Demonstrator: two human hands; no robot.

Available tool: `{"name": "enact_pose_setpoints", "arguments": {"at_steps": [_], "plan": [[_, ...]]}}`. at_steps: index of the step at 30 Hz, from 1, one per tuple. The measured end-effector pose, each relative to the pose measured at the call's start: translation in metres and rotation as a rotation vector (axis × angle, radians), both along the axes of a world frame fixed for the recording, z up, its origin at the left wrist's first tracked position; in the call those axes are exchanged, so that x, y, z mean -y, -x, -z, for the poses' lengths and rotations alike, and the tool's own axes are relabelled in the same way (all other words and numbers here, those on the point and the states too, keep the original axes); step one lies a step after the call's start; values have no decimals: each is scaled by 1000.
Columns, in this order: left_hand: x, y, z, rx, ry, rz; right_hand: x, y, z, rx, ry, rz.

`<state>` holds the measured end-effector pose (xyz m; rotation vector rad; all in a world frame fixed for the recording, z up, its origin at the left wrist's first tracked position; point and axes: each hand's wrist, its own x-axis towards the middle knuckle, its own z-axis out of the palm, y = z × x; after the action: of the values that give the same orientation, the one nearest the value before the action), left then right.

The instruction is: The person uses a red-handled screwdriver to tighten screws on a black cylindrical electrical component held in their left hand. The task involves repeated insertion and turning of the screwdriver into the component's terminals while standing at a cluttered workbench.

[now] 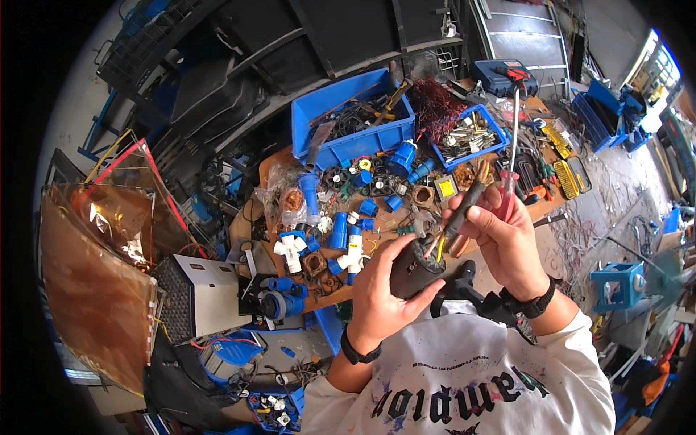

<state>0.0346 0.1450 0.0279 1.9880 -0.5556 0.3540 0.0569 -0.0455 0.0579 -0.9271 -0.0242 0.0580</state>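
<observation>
My left hand [378,291] is wrapped round a black cylindrical housing [413,272], its wire end turned up and to the right. Yellow and reddish wires [440,248] run from that end to a thick black cable [466,206] with bare copper-coloured strands at its far tip. Thumb and fingers of my right hand [510,243] pinch this cable. The same hand also grips a screwdriver [508,194] by its clear red handle, shaft pointing up and away. Both hands are closed, held above my lap just in front of the workbench.
On the cluttered workbench [337,296] lie blue and white plugs [354,243]. Behind them stand a large blue bin [348,152] of cables and a smaller blue tray [500,141] of metal pieces. Pliers [536,194] lie to the right. A blue stool [616,286] stands at right.
</observation>
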Motion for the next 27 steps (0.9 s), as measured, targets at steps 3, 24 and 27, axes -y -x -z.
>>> {"name": "enact_pose_setpoints", "arguments": {"at_steps": [3, 24, 27], "plan": [[1, -2, 0, 39, -37, -45, 3, -5, 8, -95, -8, -8], [-10, -20, 52, -830, 1124, 284, -9, 5, -4, 141, 249, 89], [-18, -21, 50, -894, 1276, 373, 5, 15, 10, 67, 353, 47]]}}
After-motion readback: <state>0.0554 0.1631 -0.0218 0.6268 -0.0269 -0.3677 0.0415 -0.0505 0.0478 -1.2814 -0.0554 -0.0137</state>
